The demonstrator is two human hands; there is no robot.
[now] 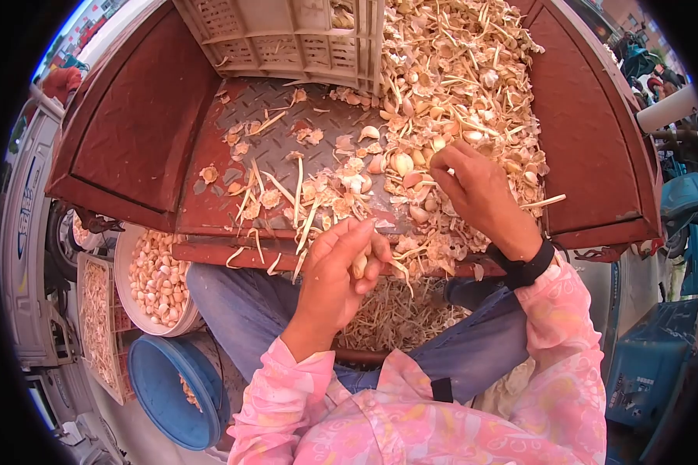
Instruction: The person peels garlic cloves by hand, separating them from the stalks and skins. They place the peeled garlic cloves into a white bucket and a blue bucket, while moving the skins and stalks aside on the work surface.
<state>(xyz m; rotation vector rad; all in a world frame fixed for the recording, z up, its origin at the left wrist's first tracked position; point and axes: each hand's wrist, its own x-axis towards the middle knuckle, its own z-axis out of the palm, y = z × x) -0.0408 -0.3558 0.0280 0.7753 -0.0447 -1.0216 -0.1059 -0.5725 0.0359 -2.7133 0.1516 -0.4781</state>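
Note:
My left hand point(337, 267) is closed above the front edge of the red metal truck bed, with a pale garlic clove point(359, 266) in its curled fingers. Dry stalks lie around it. My right hand point(477, 190) rests over the heap of garlic point(465, 93), its fingers bent down among cloves and skins. Whatever its fingertips grip is hidden. Several loose garlic cloves point(402, 163) sit just left of that hand. A black band circles the right wrist.
A white plastic crate point(302, 58) stands tilted at the back. To the lower left are a white bucket point(136, 298) of cloves, a blue bucket point(151, 395) and a crate of garlic scraps point(97, 325). Red side panels point(597, 132) flank the bed.

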